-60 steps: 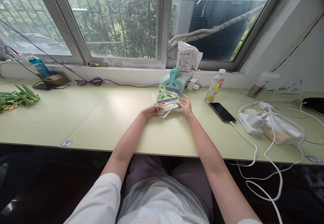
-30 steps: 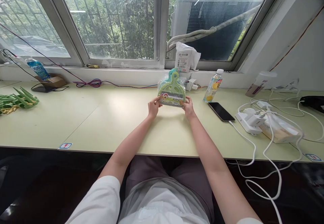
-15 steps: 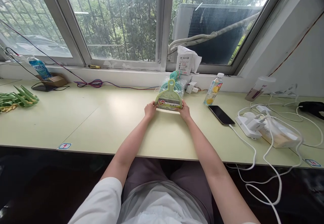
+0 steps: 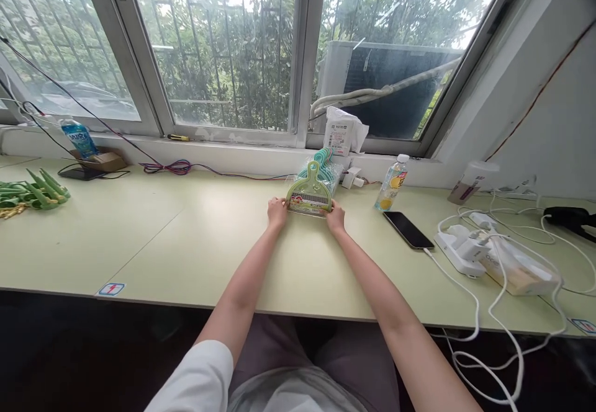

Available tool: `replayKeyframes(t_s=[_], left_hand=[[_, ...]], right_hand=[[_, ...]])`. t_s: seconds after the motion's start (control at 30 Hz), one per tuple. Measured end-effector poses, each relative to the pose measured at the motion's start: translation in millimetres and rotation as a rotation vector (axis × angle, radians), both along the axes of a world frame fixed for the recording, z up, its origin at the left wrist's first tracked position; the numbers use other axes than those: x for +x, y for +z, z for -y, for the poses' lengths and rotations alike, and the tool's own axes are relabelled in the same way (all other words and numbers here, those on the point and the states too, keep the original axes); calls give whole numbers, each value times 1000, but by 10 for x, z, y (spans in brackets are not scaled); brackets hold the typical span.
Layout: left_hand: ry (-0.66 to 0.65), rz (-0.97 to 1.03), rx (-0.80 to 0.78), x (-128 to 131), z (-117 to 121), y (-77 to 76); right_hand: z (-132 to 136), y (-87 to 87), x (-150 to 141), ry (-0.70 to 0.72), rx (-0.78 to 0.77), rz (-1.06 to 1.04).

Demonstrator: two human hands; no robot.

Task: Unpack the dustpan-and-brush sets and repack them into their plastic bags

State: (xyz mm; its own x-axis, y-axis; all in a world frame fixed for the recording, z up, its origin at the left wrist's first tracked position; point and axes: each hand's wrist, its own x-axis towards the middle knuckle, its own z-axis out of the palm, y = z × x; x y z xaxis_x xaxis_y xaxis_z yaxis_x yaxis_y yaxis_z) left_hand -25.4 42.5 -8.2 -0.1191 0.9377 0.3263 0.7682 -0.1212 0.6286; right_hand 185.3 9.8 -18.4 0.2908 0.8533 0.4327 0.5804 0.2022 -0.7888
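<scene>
Left hand (image 4: pixel 278 212) pinching the lower left edge of a green dustpan (image 4: pixel 313 183), right hand (image 4: pixel 336 218) pinching the lower right. Dustpan handle up, label facing the camera, held between the hands over the far part of the counter (image 4: pixel 200 260). To its right, nearer the front, I log a power strip (image 4: pixel 459 259), then a phone (image 4: pixel 408 231) with a cable plugged in, then a bottle (image 4: pixel 392 183). Just behind the dustpan: teal dustpans (image 4: pixel 327 156) in clear wrap; whether they touch the green one, I cannot tell. Farther: white packet (image 4: pixel 342 131) on the sill (image 4: pixel 242 156), before the window (image 4: pixel 242 58).
</scene>
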Motion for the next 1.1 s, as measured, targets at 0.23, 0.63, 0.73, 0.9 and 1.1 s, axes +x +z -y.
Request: replayKeyframes(t_s=[0.23,0.63,0.73,0.9,1.1], left_hand=[[35,110,5,298,-443,34],[-183,202,22,428,-564,-117],[-190,270,3,396,-463,-119],[-134,433,-5,227,-129,-118],[-231,448,-76,-18,449,-115]], right_hand=[[-357,17,-69,-284,-120,152],[-585,15,-88,-504,-39,-229],[-570,-5,-56,-475,-11,-296],[-325,-58,8,-280,-5,-425],[385,-103,-86,63,-90,-275]])
